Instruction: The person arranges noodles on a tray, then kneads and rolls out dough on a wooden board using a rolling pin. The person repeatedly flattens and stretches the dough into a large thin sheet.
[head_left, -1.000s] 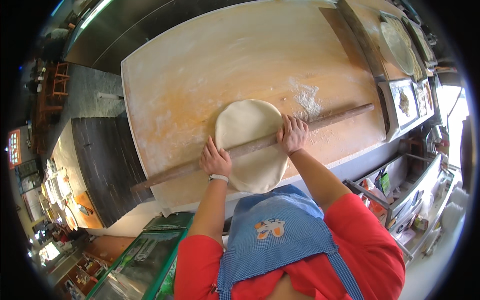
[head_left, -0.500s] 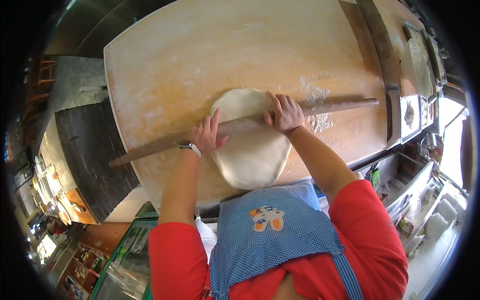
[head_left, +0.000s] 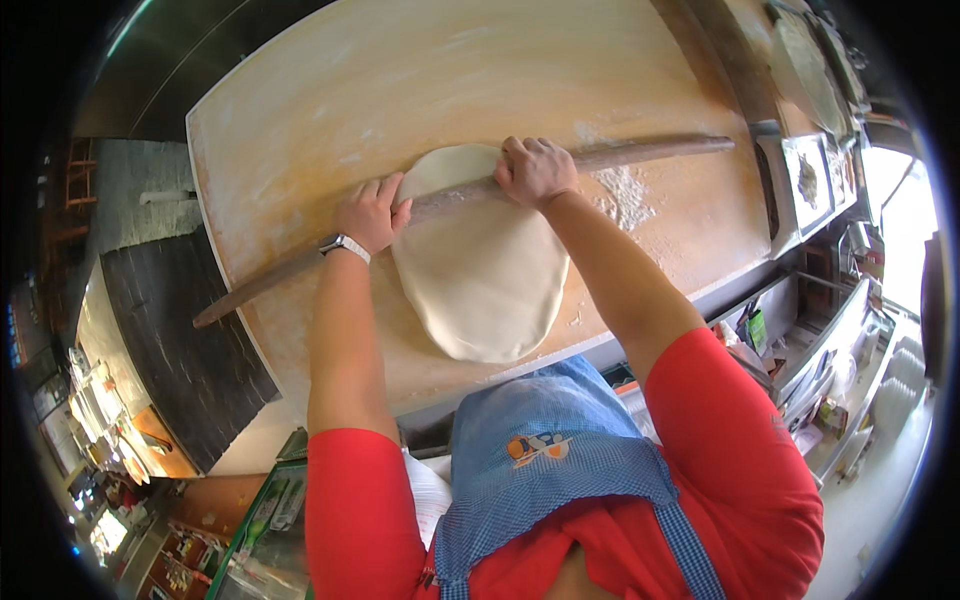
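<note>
A long wooden rolling pin (head_left: 650, 153) lies slantwise across a flat oval sheet of pale dough (head_left: 483, 285), over its far part. My left hand (head_left: 371, 214) is closed over the pin beside the dough's left edge, its thumb toward the dough. My right hand (head_left: 538, 173) wraps round the pin near the dough's upper right edge, fingers curled over the far side. Both arms reach forward. The dough rests on a floured wooden board (head_left: 330, 120), its near end rounded and smooth.
Loose flour (head_left: 625, 195) is scattered right of the dough. A dark board (head_left: 185, 335) lies left of the work surface. To the right stand trays (head_left: 812, 180) and a metal shelf with stacked white containers (head_left: 900, 385). A green-edged case (head_left: 265, 540) is at lower left.
Both hands and the rolling pin have moved away from me, toward the dough's far edge. My fingers, flatter before, now curl over the pin. More of the near dough shows.
</note>
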